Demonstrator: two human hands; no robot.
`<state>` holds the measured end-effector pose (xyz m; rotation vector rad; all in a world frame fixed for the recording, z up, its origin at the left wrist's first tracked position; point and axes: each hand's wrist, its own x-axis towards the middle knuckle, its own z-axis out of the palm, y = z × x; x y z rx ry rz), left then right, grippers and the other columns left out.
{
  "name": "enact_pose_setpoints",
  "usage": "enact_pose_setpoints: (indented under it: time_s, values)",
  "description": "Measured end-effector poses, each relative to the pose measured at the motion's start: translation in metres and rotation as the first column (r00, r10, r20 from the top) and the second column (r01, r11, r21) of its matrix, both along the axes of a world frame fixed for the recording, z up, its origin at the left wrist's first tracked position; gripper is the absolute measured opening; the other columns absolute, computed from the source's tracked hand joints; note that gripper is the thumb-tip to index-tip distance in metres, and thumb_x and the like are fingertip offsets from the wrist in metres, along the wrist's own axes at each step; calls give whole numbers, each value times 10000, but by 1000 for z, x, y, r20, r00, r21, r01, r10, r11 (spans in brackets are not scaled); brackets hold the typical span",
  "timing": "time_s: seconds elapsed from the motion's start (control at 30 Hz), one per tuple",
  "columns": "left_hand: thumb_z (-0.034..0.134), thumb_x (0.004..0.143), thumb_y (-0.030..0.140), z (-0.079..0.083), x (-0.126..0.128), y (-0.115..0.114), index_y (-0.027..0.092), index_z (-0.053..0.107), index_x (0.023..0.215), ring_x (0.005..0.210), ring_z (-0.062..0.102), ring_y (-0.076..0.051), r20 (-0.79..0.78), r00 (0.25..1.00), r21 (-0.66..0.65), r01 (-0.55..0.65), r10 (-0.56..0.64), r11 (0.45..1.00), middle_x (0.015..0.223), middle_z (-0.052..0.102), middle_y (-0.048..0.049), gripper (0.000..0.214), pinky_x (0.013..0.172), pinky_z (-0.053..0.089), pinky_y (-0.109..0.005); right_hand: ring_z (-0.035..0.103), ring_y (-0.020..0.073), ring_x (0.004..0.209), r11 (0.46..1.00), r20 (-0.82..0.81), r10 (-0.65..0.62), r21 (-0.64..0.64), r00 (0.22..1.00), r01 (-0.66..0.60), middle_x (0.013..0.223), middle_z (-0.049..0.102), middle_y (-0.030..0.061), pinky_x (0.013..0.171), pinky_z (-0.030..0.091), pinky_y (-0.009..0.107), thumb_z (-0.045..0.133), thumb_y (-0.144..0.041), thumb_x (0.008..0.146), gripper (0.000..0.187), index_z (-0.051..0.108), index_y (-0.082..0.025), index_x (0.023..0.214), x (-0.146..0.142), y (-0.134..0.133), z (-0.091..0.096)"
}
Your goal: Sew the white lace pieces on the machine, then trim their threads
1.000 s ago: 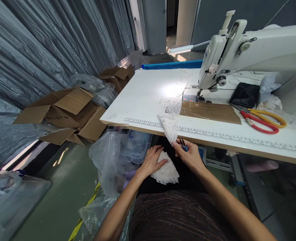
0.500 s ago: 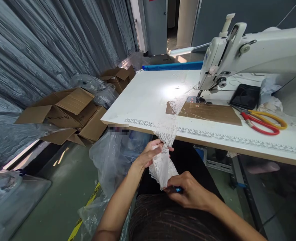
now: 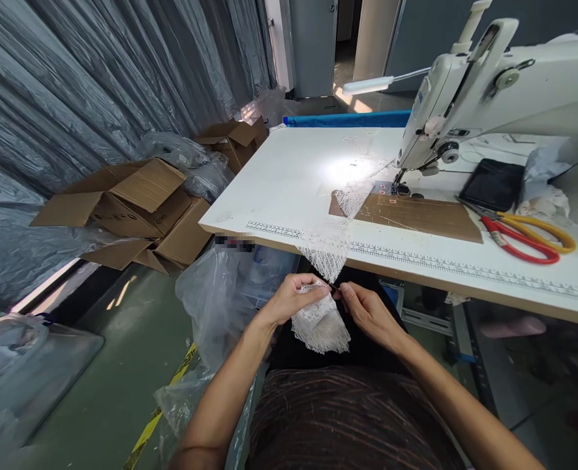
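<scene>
Risen from the lap, right hand point(image 3: 367, 312) pinches snips point(image 3: 334, 288) against white lace point(image 3: 321, 324) gripped by left hand point(image 3: 293, 299).

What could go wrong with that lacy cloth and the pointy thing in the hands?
1. The dark pointed tool in the right hand sits close to the fingers of the left hand, so it might nick a finger or snag the white lace.
2. The lace runs up over the table edge toward the sewing machine; a hard tug could perhaps tear it.
</scene>
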<state>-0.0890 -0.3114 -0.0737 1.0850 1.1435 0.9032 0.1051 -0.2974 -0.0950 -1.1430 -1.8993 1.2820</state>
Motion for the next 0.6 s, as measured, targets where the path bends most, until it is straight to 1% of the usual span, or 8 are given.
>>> enact_pose_setpoints:
  time_s: [0.07,0.17,0.27,0.33,0.4,0.47,0.53,0.6]
  values:
    - [793,704,449,1,2,0,115,724,767,666,543,-113,-5,1000,25,-8,8,1000,745,664,-33,347,637,399,-210,451,142,603,1000,-8,2,25,1000,-2,642,521,-14,578,357,277,321,-576,983,508,608,-184,833,-4,3,0]
    - [783,718,428,2,4,-1,118,709,742,647,513,-96,9,999,40,-35,35,999,721,641,-18,319,620,379,-200,435,135,576,998,11,-37,55,999,36,607,497,-23,580,350,279,336,-573,978,507,584,-191,755,-8,6,1]
    - [780,722,424,3,5,-1,117,694,757,624,501,-90,52,997,-3,-60,60,998,706,617,-10,320,592,371,-197,440,135,565,996,21,-67,52,998,66,614,507,-23,561,345,272,331,-577,978,505,592,-194,778,-7,5,1]
    - [781,718,433,3,5,-1,115,684,747,611,501,-90,68,996,-28,-57,59,998,693,605,-9,334,585,374,-198,463,141,584,998,13,-50,46,999,49,641,527,-18,564,355,270,323,-582,978,499,597,-197,819,-7,4,1]
    - [786,709,442,4,5,-1,113,677,734,604,502,-88,67,997,-37,-46,49,998,685,600,-8,348,583,378,-196,470,146,594,998,17,-29,52,999,28,645,523,-16,577,361,272,322,-592,975,494,573,-205,797,-8,3,1]
    - [788,703,462,5,6,-1,113,676,728,595,498,-85,56,997,-42,-41,43,998,678,596,-7,367,570,373,-189,467,149,598,997,19,-37,61,999,36,636,510,-14,589,364,277,326,-606,969,492,533,-215,753,-9,3,0]
    - [782,705,488,4,8,-3,114,674,739,579,492,-81,55,998,-53,-38,41,998,669,593,-4,391,550,366,-185,469,152,612,997,-16,-61,38,998,61,647,504,-11,586,371,276,333,-628,958,489,505,-222,748,-9,1,-3]
    - [760,728,510,-1,9,-5,116,672,782,570,502,-85,54,998,-66,-22,26,998,676,601,-5,408,545,376,-189,467,149,607,998,-81,-40,-52,996,36,645,492,-20,561,379,264,328,-656,948,487,483,-227,777,-7,-5,-9]
